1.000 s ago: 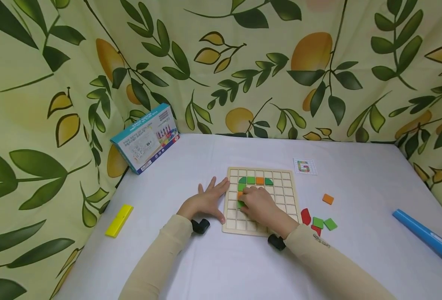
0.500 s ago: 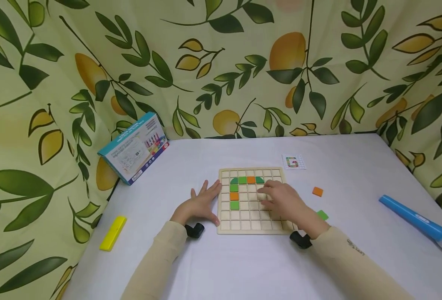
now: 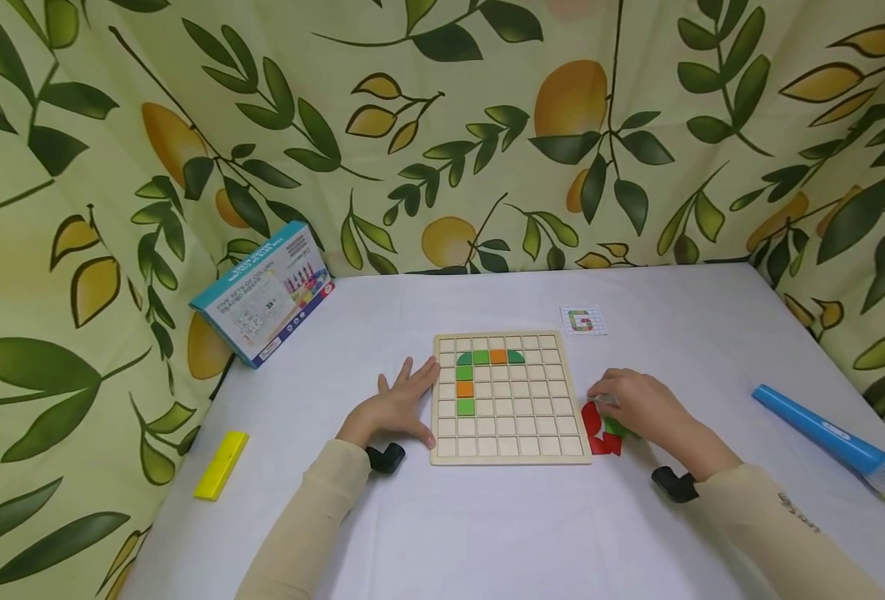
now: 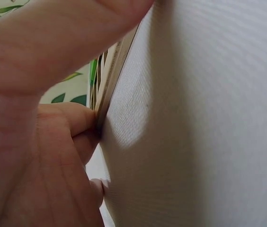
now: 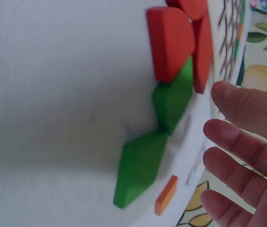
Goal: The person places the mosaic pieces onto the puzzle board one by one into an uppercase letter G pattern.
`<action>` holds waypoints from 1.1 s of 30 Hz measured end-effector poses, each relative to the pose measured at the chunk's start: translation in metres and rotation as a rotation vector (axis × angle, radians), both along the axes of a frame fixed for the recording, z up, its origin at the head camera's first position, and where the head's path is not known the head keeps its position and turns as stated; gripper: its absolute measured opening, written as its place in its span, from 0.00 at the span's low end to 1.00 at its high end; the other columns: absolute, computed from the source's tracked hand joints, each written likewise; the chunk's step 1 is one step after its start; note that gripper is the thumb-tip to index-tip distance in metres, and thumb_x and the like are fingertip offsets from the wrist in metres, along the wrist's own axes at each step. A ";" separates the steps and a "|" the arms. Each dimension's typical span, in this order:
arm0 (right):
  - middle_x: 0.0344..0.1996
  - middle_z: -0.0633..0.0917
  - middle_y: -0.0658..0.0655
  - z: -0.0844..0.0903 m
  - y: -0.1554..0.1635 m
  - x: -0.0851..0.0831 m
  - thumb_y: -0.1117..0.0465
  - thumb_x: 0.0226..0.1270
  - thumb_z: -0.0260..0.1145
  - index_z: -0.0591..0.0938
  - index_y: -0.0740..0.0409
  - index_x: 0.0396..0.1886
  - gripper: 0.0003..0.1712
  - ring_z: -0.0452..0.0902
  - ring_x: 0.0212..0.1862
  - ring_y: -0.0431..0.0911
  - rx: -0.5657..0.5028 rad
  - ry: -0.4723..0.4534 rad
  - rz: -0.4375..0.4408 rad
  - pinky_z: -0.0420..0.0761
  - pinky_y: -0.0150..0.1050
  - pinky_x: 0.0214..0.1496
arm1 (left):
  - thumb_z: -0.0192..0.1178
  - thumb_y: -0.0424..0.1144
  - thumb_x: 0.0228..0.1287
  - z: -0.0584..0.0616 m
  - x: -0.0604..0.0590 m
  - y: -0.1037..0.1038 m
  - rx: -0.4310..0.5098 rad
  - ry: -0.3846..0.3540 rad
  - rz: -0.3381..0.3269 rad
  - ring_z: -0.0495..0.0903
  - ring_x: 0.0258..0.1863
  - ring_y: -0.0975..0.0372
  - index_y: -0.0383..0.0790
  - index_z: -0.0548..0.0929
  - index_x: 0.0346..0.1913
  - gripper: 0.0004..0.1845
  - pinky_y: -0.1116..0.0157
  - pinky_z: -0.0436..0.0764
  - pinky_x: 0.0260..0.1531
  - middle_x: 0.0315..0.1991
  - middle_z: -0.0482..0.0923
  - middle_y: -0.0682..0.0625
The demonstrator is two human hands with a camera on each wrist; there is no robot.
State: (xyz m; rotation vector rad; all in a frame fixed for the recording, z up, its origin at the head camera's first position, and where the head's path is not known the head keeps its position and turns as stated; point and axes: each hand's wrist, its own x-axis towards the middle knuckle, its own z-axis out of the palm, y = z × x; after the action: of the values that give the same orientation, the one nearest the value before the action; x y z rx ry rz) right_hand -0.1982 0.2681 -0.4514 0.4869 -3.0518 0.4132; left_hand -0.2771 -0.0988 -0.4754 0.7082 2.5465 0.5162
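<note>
Beside board (image 3: 511,398) – right hand (image 3: 641,406) fingers (image 5: 240,147) spread over green tiles (image 5: 171,99)

Blue box (image 3: 262,292), yellow bar (image 3: 221,465), blue tube (image 3: 825,431), pattern card (image 3: 582,320)

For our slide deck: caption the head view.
Left hand steadies wooden grid board; right hand reaches loose tiles.
</note>
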 end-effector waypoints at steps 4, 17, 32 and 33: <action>0.28 0.81 0.46 -0.005 0.000 -0.003 0.66 0.47 0.73 0.87 0.55 0.33 0.10 0.74 0.31 0.40 -0.004 -0.010 0.055 0.76 0.36 0.33 | 0.77 0.57 0.25 0.000 -0.001 0.001 -0.006 0.002 0.002 0.23 0.70 0.53 0.50 0.41 0.73 0.71 0.35 0.28 0.58 0.73 0.31 0.58; 0.29 0.81 0.50 -0.004 -0.002 -0.007 0.67 0.44 0.74 0.87 0.56 0.35 0.14 0.75 0.32 0.44 0.090 0.041 0.069 0.79 0.40 0.34 | 0.76 0.58 0.25 0.004 0.000 0.003 -0.022 0.000 0.018 0.23 0.70 0.54 0.52 0.41 0.73 0.71 0.37 0.28 0.59 0.73 0.31 0.59; 0.30 0.79 0.49 -0.010 -0.003 -0.005 0.67 0.44 0.73 0.83 0.61 0.39 0.17 0.71 0.31 0.41 -0.008 0.017 0.040 0.75 0.35 0.31 | 0.78 0.55 0.24 0.004 0.002 0.003 -0.005 0.006 0.021 0.24 0.71 0.52 0.49 0.43 0.73 0.71 0.36 0.28 0.58 0.74 0.33 0.56; 0.29 0.79 0.49 -0.010 -0.003 -0.005 0.66 0.44 0.73 0.83 0.62 0.39 0.18 0.70 0.30 0.41 -0.004 0.013 0.034 0.75 0.35 0.30 | 0.78 0.55 0.24 0.004 0.003 0.003 -0.006 0.005 0.022 0.24 0.71 0.52 0.49 0.43 0.73 0.71 0.36 0.28 0.58 0.74 0.33 0.56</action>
State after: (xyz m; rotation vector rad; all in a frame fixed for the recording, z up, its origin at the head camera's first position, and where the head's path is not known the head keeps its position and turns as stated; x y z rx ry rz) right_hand -0.2035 0.2650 -0.4609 0.5397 -3.0330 0.4156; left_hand -0.2745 -0.0955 -0.4709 0.6804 2.5625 0.5141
